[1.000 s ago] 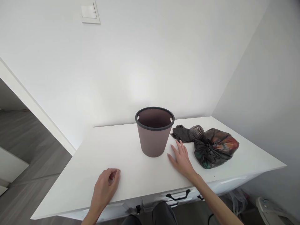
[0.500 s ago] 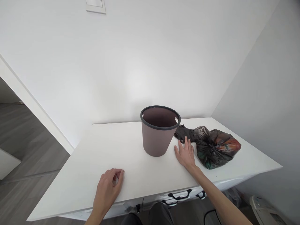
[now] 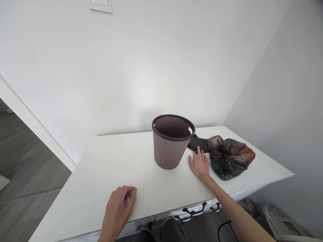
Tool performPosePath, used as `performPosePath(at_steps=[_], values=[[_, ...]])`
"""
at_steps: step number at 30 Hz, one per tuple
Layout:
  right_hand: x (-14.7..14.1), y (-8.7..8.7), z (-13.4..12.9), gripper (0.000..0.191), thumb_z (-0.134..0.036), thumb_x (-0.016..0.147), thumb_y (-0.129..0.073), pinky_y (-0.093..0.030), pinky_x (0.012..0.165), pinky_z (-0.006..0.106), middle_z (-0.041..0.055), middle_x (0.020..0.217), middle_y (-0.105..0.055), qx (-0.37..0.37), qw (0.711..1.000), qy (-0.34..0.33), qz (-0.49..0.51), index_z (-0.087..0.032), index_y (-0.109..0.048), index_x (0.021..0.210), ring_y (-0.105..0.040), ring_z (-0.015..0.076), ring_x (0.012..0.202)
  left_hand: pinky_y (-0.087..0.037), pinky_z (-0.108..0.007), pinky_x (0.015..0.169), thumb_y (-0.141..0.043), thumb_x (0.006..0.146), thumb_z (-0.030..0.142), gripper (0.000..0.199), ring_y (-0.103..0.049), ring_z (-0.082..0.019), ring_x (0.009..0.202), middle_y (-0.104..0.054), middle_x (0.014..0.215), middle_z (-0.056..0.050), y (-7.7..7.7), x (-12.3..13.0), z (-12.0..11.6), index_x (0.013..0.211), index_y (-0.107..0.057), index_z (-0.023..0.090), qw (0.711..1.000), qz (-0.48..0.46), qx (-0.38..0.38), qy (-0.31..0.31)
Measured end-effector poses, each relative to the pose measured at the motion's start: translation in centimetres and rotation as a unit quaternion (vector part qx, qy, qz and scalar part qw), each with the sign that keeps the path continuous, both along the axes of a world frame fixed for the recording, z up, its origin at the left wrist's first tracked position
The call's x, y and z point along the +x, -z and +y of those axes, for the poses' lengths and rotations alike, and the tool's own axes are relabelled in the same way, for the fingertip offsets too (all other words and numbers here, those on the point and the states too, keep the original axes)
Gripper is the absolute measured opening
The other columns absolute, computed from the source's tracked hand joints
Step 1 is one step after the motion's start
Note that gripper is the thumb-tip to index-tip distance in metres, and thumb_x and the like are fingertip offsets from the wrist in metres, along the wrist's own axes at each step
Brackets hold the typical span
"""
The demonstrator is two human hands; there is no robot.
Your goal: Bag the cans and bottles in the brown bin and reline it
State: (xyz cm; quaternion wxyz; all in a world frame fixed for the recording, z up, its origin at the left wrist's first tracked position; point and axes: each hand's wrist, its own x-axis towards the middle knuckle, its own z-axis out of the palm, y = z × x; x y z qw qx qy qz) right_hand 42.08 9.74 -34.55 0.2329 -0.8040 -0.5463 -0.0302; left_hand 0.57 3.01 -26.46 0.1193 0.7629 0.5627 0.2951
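Observation:
A mauve waste bin [image 3: 168, 153] with a dark rim stands upright on the white table [image 3: 121, 154], and its visible inside holds nothing. To its right lies a crumpled black plastic bag [image 3: 198, 144], partly behind the bin, with a roll of dark bags [image 3: 216, 143] beside it. A knotted, filled black bag [image 3: 230, 159] sits farther right. My right hand [image 3: 200, 164] is spread, its fingertips at the front edge of the crumpled bag. Near the front edge, my left hand [image 3: 119, 206] rests on the table with its thumb and fingertips together; nothing shows between them.
White walls [image 3: 151, 67] rise behind and to the right of the table. Below the front edge are black drawer handles [image 3: 194, 211] and a black cable [image 3: 223, 227]. A pale appliance [image 3: 282, 223] stands on the floor at the lower right.
The camera view has shifted slightly. My left hand appears a little lower and farther right. My right hand, the bin and the bags look the same in their arrangement.

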Motion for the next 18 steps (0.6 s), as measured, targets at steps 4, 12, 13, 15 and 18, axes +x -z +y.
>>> performPosePath(at_steps=[4, 12, 13, 15, 18], values=[[0.1, -0.1, 0.4, 0.073, -0.054, 0.102, -0.023, -0.017, 0.127, 0.057, 0.0166, 0.173, -0.02, -0.009, 1.0, 0.014, 0.002, -0.005, -0.059, 0.143, -0.019, 0.0404, 0.158, -0.05, -0.038, 0.076, -0.047, 0.1, 0.054, 0.036, -0.06, -0.024, 0.072, -0.066, 0.076, -0.003, 0.1, -0.1, 0.0, 0.088, -0.068, 0.028, 1.0, -0.002, 0.004, 0.004], [0.1, -0.7, 0.3, 0.083, -0.056, 0.103, -0.015, -0.015, 0.128, 0.054, 0.0187, 0.173, -0.019, -0.044, 0.999, 0.014, 0.006, 0.004, -0.053, 0.147, -0.017, 0.0383, 0.159, -0.05, -0.037, 0.077, -0.047, 0.1, 0.054, 0.036, -0.06, -0.022, 0.071, -0.067, 0.076, -0.002, 0.1, 0.1, -0.2, 0.089, -0.068, 0.027, 1.0, 0.001, 0.016, 0.012], [0.0, -0.9, 0.3, 0.084, -0.055, 0.103, -0.014, -0.014, 0.128, 0.053, 0.0186, 0.172, -0.02, -0.057, 0.998, 0.016, 0.002, 0.005, -0.052, 0.148, -0.016, 0.038, 0.159, -0.05, -0.036, 0.077, -0.047, 0.1, 0.054, 0.036, -0.06, -0.022, 0.07, -0.067, 0.076, -0.002, 0.1, 0.1, -0.2, 0.089, -0.068, 0.027, 1.0, 0.001, 0.017, 0.012], [-0.1, -1.4, 0.1, 0.083, -0.054, 0.103, -0.014, -0.012, 0.129, 0.051, 0.0177, 0.172, -0.022, -0.084, 0.996, 0.023, -0.005, 0.005, -0.05, 0.149, -0.016, 0.0368, 0.159, -0.05, -0.036, 0.077, -0.047, 0.101, 0.054, 0.037, -0.06, -0.021, 0.071, -0.067, 0.076, -0.002, 0.1, 0.1, -0.2, 0.09, -0.068, 0.026, 1.0, 0.0, 0.014, 0.014], [-0.4, -2.1, -0.1, 0.08, -0.051, 0.104, -0.013, -0.009, 0.129, 0.048, 0.0166, 0.172, -0.023, -0.11, 0.993, 0.029, -0.009, 0.003, -0.049, 0.151, -0.016, 0.0334, 0.16, -0.05, -0.034, 0.077, -0.046, 0.101, 0.055, 0.038, -0.061, -0.021, 0.074, -0.068, 0.078, -0.002, 0.2, 0.1, -0.2, 0.093, -0.069, 0.026, 1.0, -0.003, 0.002, 0.005]])
